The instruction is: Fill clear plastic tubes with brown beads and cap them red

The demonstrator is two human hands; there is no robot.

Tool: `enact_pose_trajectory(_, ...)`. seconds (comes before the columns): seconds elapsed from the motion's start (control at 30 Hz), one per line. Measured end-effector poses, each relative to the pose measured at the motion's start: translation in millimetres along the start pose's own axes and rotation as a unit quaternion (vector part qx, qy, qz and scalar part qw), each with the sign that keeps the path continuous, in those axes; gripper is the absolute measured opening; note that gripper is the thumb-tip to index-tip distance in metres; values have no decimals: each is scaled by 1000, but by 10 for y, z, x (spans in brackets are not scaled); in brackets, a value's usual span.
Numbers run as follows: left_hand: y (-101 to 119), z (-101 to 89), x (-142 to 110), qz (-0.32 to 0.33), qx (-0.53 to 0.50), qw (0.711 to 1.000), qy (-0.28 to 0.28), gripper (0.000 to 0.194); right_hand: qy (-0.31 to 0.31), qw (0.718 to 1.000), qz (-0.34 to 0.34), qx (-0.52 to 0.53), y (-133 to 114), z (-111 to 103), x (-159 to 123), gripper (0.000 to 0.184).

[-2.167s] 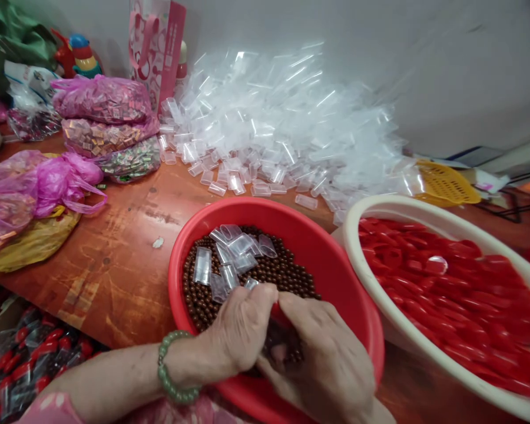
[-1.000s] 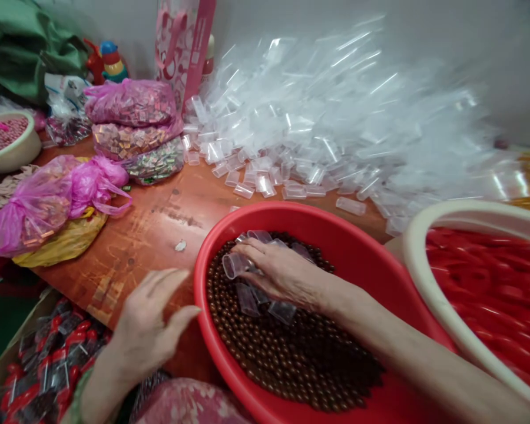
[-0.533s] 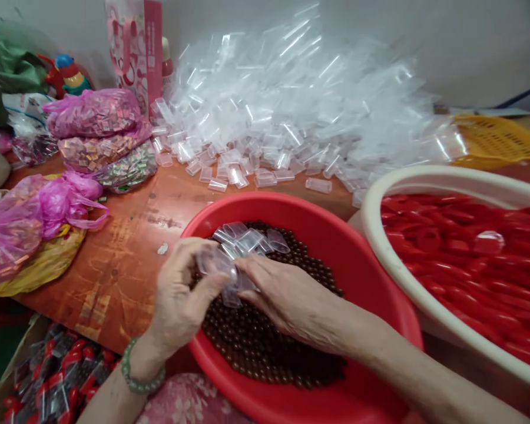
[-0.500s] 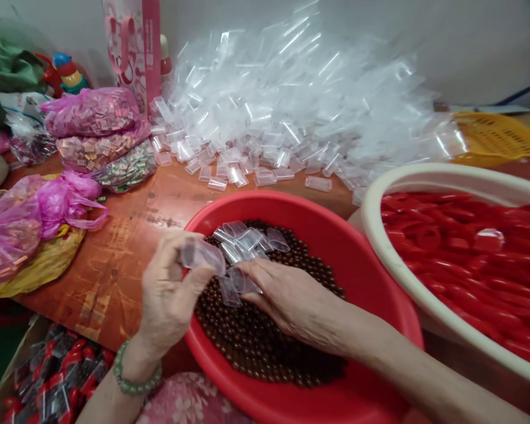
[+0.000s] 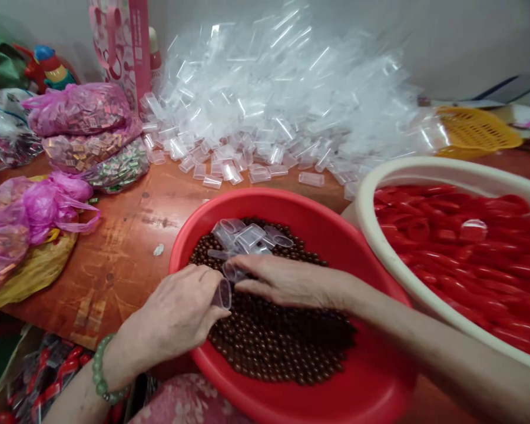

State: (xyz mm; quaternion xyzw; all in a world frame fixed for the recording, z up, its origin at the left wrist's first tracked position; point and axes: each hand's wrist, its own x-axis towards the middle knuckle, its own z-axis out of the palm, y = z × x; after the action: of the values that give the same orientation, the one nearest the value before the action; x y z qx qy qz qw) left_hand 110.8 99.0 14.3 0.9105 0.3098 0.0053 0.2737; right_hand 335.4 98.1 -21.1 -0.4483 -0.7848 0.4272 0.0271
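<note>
Clear plastic tubes [image 5: 251,237], open-ended and slightly flattened, lie on brown round beads [image 5: 282,347] in a red basin [image 5: 380,359]. My left hand [image 5: 181,309], with a green bead bracelet [image 5: 100,371] at the wrist, is closed around one clear tube [image 5: 223,294] at the basin's left side. The tube's oval mouth faces right, and my fingers cover the rest. My right hand [image 5: 278,278] reaches over the beads, its thumb and fingers closed on another clear tube [image 5: 232,271]. Its palm hides part of the small pile of tubes.
A cream basin [image 5: 365,194] of red plastic pieces [image 5: 468,247] stands at the right. Behind is a large heap of clear tubes [image 5: 269,112]. Pink bags of small pieces [image 5: 83,112] sit at the left, a yellow basket [image 5: 477,129] far right, a box of red-capped tubes [image 5: 48,377] lower left.
My hands were together over the basin, then my right hand reached to the tubes while my left was open. Now each holds a tube; my left hand has turned its tube's mouth rightward, lower over the beads.
</note>
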Motion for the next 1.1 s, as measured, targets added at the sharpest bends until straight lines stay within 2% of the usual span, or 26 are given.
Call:
enact_pose_trajectory(0.17,-45,52,194,-5,134,990,-42,13,39,998,33,-32,237,-356,24,33)
enact_pose_trajectory(0.27,-69,82,338,16,212,976,-55,10,76,996,30,-43,282,-428,-101,37)
enact_pose_trajectory(0.3,-60,86,380,24,239,969,-63,13,88,994,26,-61,285,-414,-161,37)
enact_pose_trajectory(0.37,-12,84,450,33,291,952,-85,18,101,981,40,-160,285,-327,-291,33)
enact_pose_trajectory(0.47,97,93,541,36,340,930,-138,21,88,932,104,-335,308,-109,-456,20)
enact_pose_trajectory(0.53,144,129,617,42,345,922,-169,23,78,914,130,-377,339,33,-518,18)
enact_pose_trajectory(0.63,136,228,751,62,329,920,-203,23,63,908,138,-390,368,177,-540,25)
enact_pose_trajectory(0.77,101,375,847,106,284,919,-253,23,29,918,126,-376,328,310,-524,31)
enact_pose_trajectory(0.9,186,499,780,132,227,923,-280,23,-17,947,85,-310,270,440,-513,31)
enact_pose_trajectory(1.0,257,547,727,134,178,931,-290,21,-50,968,51,-239,249,477,-487,27)
enact_pose_trajectory(1.1,265,527,734,111,128,936,-309,15,-66,984,28,-163,226,456,-452,31)
